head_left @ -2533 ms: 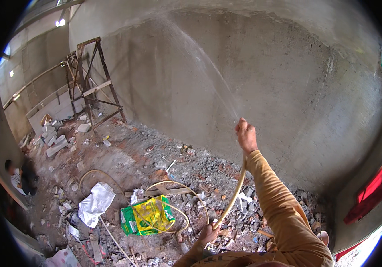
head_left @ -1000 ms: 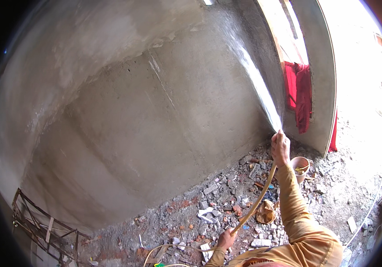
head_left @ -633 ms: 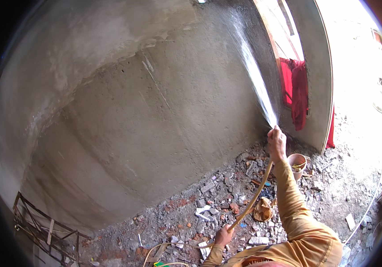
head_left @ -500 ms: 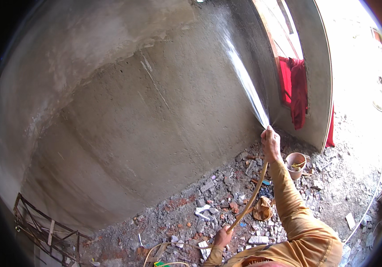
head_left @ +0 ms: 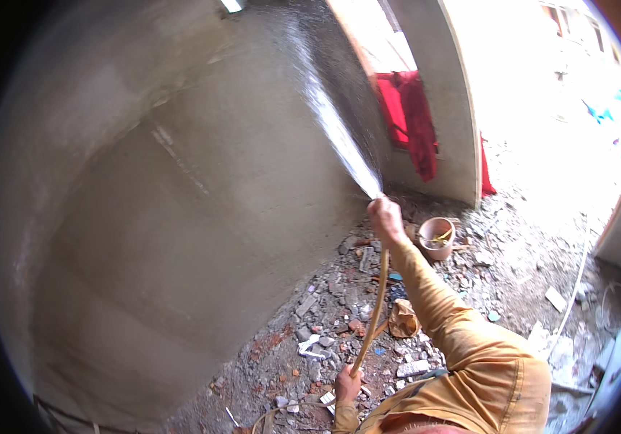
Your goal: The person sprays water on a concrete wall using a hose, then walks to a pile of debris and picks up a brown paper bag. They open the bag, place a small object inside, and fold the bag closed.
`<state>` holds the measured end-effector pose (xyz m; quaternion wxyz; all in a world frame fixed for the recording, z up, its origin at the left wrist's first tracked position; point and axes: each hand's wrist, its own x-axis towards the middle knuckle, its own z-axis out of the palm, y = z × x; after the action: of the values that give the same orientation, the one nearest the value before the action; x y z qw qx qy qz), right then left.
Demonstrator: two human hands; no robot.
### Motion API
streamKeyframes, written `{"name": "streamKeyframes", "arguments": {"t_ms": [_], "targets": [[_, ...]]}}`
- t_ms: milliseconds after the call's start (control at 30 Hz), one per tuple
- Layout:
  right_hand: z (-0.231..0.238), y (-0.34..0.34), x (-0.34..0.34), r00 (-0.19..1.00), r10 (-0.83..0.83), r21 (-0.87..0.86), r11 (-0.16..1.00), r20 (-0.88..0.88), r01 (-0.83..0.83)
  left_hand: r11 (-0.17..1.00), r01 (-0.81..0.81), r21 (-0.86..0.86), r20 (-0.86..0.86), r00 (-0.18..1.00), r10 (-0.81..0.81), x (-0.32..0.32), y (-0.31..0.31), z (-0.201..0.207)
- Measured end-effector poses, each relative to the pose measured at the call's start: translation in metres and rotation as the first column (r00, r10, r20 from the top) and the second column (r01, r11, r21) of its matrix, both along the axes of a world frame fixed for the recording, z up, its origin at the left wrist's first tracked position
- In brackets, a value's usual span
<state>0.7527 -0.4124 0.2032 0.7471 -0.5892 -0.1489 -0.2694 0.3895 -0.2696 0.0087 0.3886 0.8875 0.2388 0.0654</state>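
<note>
With fingers clamped, my right hand point(head_left: 387, 218) is holding the far end of the yellowish hose point(head_left: 374, 318), forearm slanting far-left; my left hand point(head_left: 348, 383) is gripping it nearer. The hose is running near-to-far above rubble point(head_left: 325, 322), its water jet point(head_left: 339, 141) pointing far-left.

Red cloth point(head_left: 419, 130) hangs at a window opening point(head_left: 374, 36); a pinkish bucket point(head_left: 437, 252) holding something yellow point(head_left: 443, 235) stands amid rubble point(head_left: 325, 307); a crumpled brown bag point(head_left: 403, 320) lies nearby; a white cord point(head_left: 574, 289) lies farther right.
</note>
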Motion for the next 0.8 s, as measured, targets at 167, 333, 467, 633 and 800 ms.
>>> {"name": "streamKeyframes", "arguments": {"t_ms": [167,333,467,633,800], "targets": [[-0.015,0.009,-0.010,0.998,0.055,-0.159,0.985,-0.039,-0.061,0.999,0.028,-0.038,-0.140,0.990,-0.033,-0.012,-0.010,-0.014],[0.000,0.039,-0.072,0.895,0.388,-0.023,0.915,-0.222,-0.403,0.995,-0.094,-0.013,-0.087,0.992,0.092,-0.065,-0.027,-0.042],[0.011,0.056,-0.115,0.861,0.454,-0.043,0.879,-0.228,-0.475,0.989,-0.107,-0.106,-0.107,0.990,0.096,-0.101,-0.026,-0.062],[0.021,0.103,-0.177,0.681,0.668,0.041,0.722,-0.301,-0.690,0.963,-0.237,-0.125,-0.041,0.971,0.234,-0.151,-0.035,-0.051],[0.027,0.164,-0.259,0.635,0.721,-0.055,0.647,-0.277,-0.760,0.904,-0.375,-0.206,-0.112,0.927,0.359,-0.219,-0.028,-0.041]]}}
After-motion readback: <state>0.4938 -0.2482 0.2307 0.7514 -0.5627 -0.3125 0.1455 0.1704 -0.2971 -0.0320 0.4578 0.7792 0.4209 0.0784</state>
